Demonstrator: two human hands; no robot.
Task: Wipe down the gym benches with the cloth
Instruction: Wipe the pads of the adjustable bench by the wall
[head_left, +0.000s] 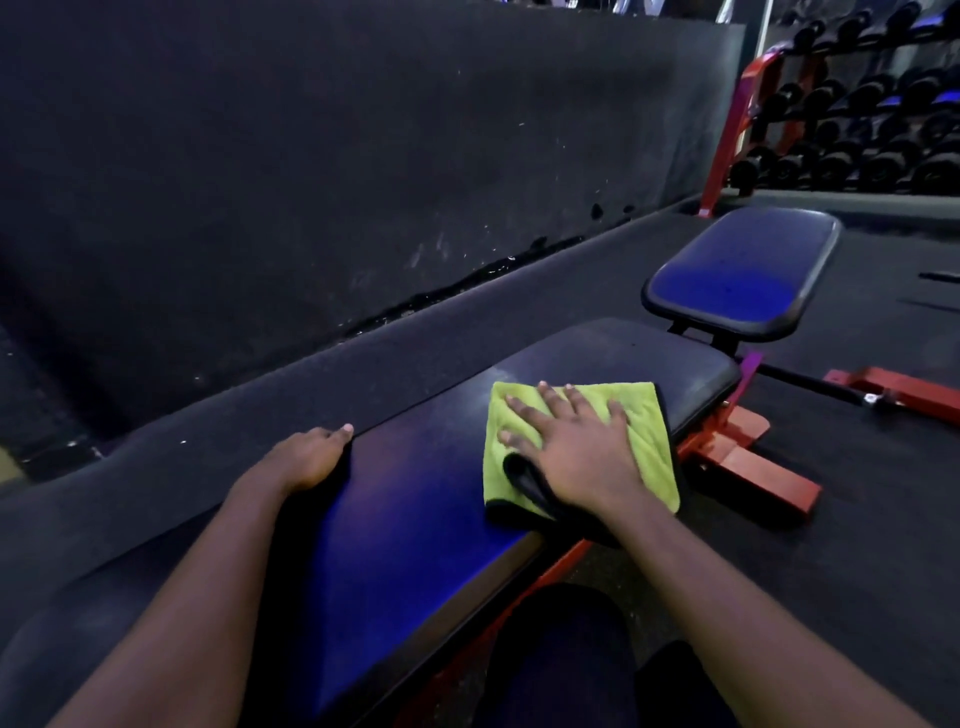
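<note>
My flat, spread right hand (576, 447) presses the yellow-green microfibre cloth (650, 449) beneath it onto the dark padded bench (415, 499); my left hand (310, 458) braces the edge, its grip hidden.

The cloth (657, 447) is yellow-green microfibre with a black border, folded to a rough square, one black corner turned up. It lies flat on the near bench's dark blue padded tabletop (415, 493), toward that tabletop's far end and right edge, pressed under my flat right grip (576, 447). A second blue bench pad (743, 270) stands just beyond the tabletop's far end.
</note>
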